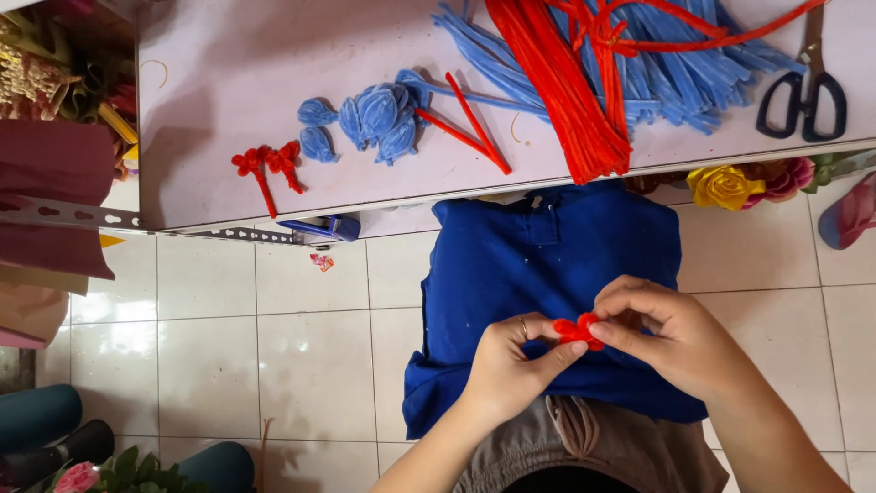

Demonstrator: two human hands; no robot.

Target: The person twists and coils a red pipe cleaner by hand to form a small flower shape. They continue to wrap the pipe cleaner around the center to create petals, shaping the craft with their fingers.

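Two bare forearms without sleeves; the left hand (509, 365) wears a thin ring; the right hand (671, 333) wears nothing; grey-brown trousers below.

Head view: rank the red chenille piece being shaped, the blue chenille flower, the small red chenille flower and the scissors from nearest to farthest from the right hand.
1. Red chenille piece: in the right hand's fingertips, over the lap.
2. Blue chenille flower: up on the table, centre-left.
3. Scissors: table's far right edge; too close to call against the blue flower.
4. Small red chenille flower: table, farthest left.
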